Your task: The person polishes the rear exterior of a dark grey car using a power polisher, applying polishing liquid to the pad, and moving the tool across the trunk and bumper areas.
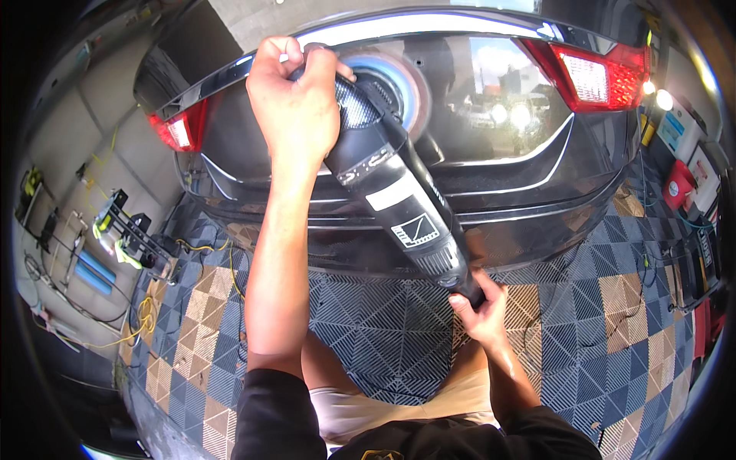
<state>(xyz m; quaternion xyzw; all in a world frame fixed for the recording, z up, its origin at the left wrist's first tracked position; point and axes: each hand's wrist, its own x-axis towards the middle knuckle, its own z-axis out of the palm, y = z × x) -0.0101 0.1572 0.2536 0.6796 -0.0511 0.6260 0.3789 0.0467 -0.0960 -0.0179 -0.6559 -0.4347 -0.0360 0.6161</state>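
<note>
A black rotary car polisher slants across the view, its head at the dark car's rear panel. My left hand is wrapped over the front of the polisher, near its head. At the back end, my right hand grips the narrow rear of the body. The round polishing pad, with a pale blue and pinkish rim, lies against or very close to the panel; the tool hides part of it. Red and clear tail lights flank the panel.
Patterned floor tiles lie below the bumper. On the left, a yellow cord and a work-light stand sit by the wall. A red bucket-like container and a black case are at the right.
</note>
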